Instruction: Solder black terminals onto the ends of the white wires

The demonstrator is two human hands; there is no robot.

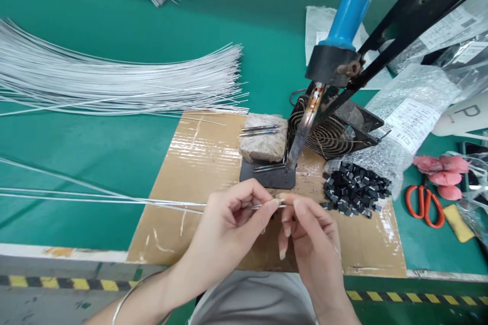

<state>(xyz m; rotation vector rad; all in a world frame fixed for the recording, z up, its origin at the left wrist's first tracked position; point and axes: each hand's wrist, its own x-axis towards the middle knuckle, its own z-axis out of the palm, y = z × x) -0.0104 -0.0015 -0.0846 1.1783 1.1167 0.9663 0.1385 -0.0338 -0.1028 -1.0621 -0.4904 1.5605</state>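
A few thin light-grey wires [152, 201] run in from the left edge and pass into my left hand [232, 223], which is closed with thumb and forefinger pinching them near their ends. My right hand [310, 231] meets it fingertip to fingertip, its thumb and forefinger pinched on the wire tips. Its other fingers curl loosely below. Whether a small part is also between the fingertips is hidden. Just beyond my hands, a soldering iron [305, 137] in a black clamp points down at a dark pad [247, 175] with short metallic strands lying on it.
A whitish block [263, 144] carries more short strands. Behind the iron is a black fan [331, 129]. Small black connectors [354, 188] are heaped right, near orange scissors [424, 205] and bubble-wrap bags [404, 117]. A large wire bundle [133, 84] lies left, and cardboard [171, 162] covers the front.
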